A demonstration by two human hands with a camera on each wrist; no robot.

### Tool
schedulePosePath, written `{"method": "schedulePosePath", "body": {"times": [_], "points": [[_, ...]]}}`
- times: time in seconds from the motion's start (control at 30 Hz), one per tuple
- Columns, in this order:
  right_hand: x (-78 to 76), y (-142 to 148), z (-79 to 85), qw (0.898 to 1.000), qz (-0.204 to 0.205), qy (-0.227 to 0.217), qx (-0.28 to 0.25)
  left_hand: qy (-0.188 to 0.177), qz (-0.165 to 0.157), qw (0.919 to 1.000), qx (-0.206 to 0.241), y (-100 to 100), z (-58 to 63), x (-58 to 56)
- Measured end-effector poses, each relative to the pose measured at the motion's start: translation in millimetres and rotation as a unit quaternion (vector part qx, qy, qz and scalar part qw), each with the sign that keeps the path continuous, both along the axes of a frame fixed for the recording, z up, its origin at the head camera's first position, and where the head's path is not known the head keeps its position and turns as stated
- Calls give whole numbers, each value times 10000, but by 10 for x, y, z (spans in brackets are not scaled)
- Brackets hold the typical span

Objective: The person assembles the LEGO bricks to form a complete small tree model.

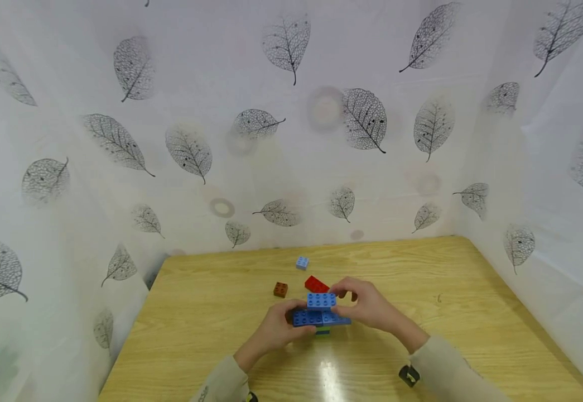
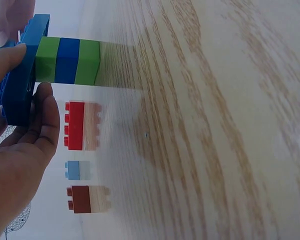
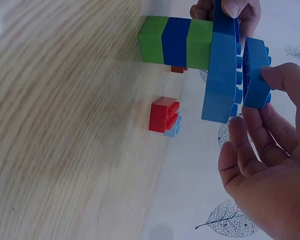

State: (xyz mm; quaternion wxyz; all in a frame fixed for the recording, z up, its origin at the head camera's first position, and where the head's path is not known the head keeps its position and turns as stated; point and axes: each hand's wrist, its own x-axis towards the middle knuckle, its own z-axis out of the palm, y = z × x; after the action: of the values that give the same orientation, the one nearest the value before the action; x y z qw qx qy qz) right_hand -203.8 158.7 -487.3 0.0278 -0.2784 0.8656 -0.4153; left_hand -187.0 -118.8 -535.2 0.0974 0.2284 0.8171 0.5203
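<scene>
A stack of building bricks stands on the table: a short column of green (image 2: 88, 62), dark blue (image 2: 67, 60) and green bricks. Across its top lie a dark blue brick (image 1: 303, 319) and a lighter blue brick (image 3: 221, 75), end to end. My left hand (image 1: 278, 325) grips the dark blue brick at its left end, thumb and fingers around it. Between thumb and fingers, my right hand (image 1: 369, 304) pinches another blue eight-stud brick (image 1: 321, 301). In the right wrist view this brick is just above the row's studs, a narrow gap showing between them.
Behind the stack lie a red brick (image 1: 316, 284), a brown four-stud brick (image 1: 280, 289) and a small light blue brick (image 1: 302, 263). The wooden table (image 1: 196, 329) is bordered by leaf-printed white sheeting (image 1: 291, 139) at the back and sides.
</scene>
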Motion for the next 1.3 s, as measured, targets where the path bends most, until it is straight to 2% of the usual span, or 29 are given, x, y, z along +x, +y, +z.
{"method": "schedulePosePath", "body": {"times": [0.2, 0.4, 1.07, 1.3], "points": [[50, -46, 6, 9995, 298, 74, -82, -101, -87, 9998, 152, 6, -5, -6], [71, -73, -11, 9991, 426, -2, -63, -173, -59, 9996, 219, 8, 5, -1], [90, -138, -6, 9989, 450, -157, 39, -34, -8, 9997, 260, 23, -18, -8], [87, -153, -31, 9990, 436, -96, 79, -101, 30, 9999, 18, 21, 4, -14]]}}
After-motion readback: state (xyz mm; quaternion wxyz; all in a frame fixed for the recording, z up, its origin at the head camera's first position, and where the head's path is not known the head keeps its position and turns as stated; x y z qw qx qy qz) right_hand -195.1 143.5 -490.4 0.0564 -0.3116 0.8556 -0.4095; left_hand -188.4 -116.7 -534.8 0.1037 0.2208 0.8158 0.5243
